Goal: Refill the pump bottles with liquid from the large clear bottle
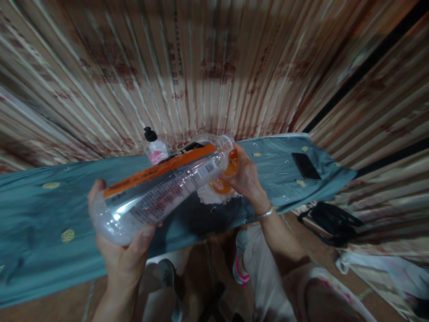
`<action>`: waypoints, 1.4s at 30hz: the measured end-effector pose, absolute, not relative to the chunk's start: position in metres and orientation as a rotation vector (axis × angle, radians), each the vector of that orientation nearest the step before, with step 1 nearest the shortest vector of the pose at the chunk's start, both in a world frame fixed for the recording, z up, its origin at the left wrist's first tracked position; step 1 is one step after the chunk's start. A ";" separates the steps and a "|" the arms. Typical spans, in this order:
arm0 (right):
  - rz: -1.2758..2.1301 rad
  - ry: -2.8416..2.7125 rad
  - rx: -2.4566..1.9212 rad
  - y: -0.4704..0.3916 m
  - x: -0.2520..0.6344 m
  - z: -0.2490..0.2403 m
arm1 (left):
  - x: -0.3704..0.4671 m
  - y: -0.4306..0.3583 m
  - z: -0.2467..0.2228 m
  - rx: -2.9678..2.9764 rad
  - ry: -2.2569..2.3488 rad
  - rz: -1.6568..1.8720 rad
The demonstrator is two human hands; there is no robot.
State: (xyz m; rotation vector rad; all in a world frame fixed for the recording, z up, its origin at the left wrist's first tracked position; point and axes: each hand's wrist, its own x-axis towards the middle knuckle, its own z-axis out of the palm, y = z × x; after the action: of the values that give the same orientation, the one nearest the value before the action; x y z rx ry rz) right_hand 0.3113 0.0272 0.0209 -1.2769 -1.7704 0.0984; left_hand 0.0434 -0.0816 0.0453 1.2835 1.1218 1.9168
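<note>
Two bare hands are in view. The left hand (122, 250) is clamped around the base of one large, clear plastic bottle with an orange-and-black label (161, 192), its thumb on the near side and a finger on the far side. The right hand (246, 174), with one silver-coloured bracelet (266, 211) at its wrist, is curled about one orange, translucent container (232, 162); part of its grip is hidden. The large bottle lies aslant in the air over the table, its base to the left and its uncapped mouth to the right, just beside the orange container; whether the two touch cannot be told.

Under the container is one white piece with a ragged edge (208, 196), partly covered. Behind the large bottle stands one clear bottle with a black top and pink marking (157, 150). Toward the right end of the table lies one flat, dark, rectangular phone (306, 166), well apart from the hands. All these are on or above one long table with a blue-green cloth patterned in yellow (33, 223).

Farther out, one black bag (330, 221) lies beyond the table's near right edge. Two dark poles show at the right, the upper one (365, 71) the longer in view, and pleated, beige curtains with reddish print (187, 67) hang behind.
</note>
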 end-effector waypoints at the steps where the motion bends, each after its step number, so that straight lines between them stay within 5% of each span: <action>1: 0.098 -1.771 -1.279 0.027 0.311 0.021 | 0.043 -0.081 0.045 1.289 1.121 1.917; 42: 0.046 -1.767 -1.275 0.029 0.312 0.018 | 0.040 -0.080 0.043 1.351 1.020 1.943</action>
State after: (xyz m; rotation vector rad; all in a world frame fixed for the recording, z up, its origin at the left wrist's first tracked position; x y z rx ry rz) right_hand 0.3116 0.0291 0.0182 -1.2753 -1.7674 0.0459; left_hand 0.0404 -0.0802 0.0435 1.3510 1.0197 1.9427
